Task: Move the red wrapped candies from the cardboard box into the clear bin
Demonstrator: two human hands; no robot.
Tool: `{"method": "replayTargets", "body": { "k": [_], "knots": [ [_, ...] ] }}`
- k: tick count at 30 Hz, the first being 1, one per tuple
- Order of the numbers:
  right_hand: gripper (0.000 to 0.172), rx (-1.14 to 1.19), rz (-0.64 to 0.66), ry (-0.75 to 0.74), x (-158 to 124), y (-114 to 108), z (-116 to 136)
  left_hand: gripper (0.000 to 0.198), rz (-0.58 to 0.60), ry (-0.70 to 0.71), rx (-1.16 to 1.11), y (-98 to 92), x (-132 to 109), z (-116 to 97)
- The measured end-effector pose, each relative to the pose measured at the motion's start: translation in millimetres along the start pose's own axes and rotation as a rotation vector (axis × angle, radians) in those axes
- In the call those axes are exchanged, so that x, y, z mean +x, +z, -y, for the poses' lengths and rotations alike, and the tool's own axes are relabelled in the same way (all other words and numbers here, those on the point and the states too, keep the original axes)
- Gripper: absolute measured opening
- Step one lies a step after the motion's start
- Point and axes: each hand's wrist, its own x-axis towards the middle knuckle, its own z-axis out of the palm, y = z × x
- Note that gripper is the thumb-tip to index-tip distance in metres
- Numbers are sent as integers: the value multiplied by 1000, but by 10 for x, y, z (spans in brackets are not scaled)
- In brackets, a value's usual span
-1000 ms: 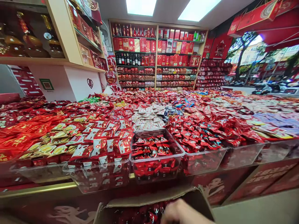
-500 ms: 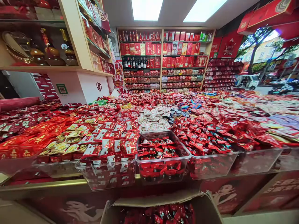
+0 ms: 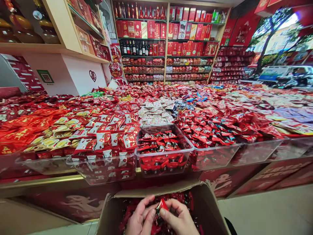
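Low in the head view, my left hand (image 3: pixel 141 218) and my right hand (image 3: pixel 180 216) meet over an open cardboard box (image 3: pixel 212 209). A small red-and-black wrapped candy (image 3: pixel 162 205) is pinched between the fingers of both hands, its red end pointing up. Loose red wrapped candies (image 3: pixel 184 197) fill the box below, partly hidden by my hands. Straight ahead on the counter stands a clear plastic bin (image 3: pixel 161 165) of similar red-and-black candies, with its top layer laid in rows.
To the left, another clear bin (image 3: pixel 102 171) is heaped with red-and-white packets (image 3: pixel 104 140). Right of the middle bin, a further bin (image 3: pixel 215 156) holds red packets. Shelves (image 3: pixel 168 39) of bottles and red boxes line the back wall. Tiled floor (image 3: pixel 269 209) shows at right.
Both hands have come into view over the box, holding a wrapped candy. The view has tipped downward, showing more of the box and floor.
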Motion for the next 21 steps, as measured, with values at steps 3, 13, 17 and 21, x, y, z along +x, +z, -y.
{"method": "replayTargets", "body": {
  "k": [3, 13, 17, 21],
  "knots": [
    [33, 41, -36, 0, -12, 26, 288, 49, -62, -17, -107, 139, -33, -287],
    [29, 279, -41, 33, -25, 104, 483, 33, -9, -204, -100, 188, -39, -559],
    [27, 124, -71, -19, -54, 95, 513, 37, -49, -267, -232, 209, -60, -490],
    [23, 1, -50, -101, -69, 31, 478, 39, -50, -265, -173, 171, -67, -437]
  ]
}}
